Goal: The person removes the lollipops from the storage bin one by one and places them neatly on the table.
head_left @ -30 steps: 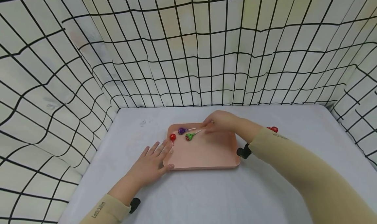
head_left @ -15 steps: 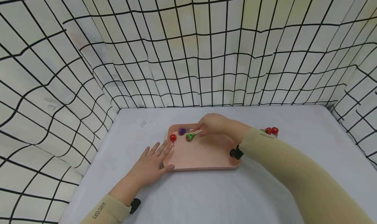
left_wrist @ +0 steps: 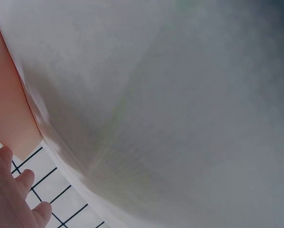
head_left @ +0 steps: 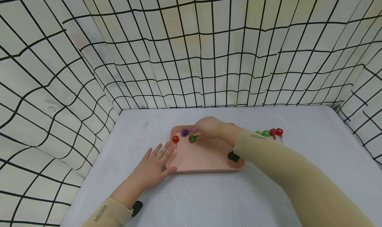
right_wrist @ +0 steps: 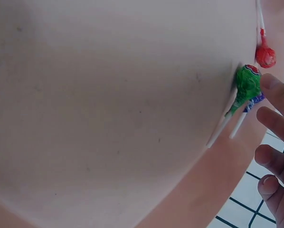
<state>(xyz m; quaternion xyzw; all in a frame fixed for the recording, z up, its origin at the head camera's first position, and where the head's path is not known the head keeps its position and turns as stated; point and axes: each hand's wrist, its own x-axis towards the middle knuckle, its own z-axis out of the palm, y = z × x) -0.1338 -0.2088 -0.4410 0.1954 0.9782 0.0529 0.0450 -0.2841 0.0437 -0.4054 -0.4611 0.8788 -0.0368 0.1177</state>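
My left hand [head_left: 155, 164] rests with straight, spread fingers at the left edge of a pink tray [head_left: 206, 159], fingertips beside a red lollipop [head_left: 175, 139]. Over the back of the tray reaches my right hand [head_left: 210, 128], nearest a purple lollipop [head_left: 185, 133] and a green lollipop [head_left: 192, 139], covering their sticks in the head view. In the right wrist view its loosely bent fingers [right_wrist: 275, 118] lie alongside the green lollipop [right_wrist: 248, 83]; both white sticks show free there. The left wrist view catches several left fingers beside the tray [left_wrist: 9, 104].
On the white tabletop [head_left: 179, 200], right of the tray, several more lollipops lie in a row, green ones [head_left: 266, 133] and red ones [head_left: 279, 131], partly behind the right sleeve [head_left: 283, 160]. White walls with a black grid [head_left: 209, 54] enclose the back and sides.
My right hand has moved left across the tray toward the purple and green lollipops. More of the row on the right has come into sight. The left hand has stayed put.
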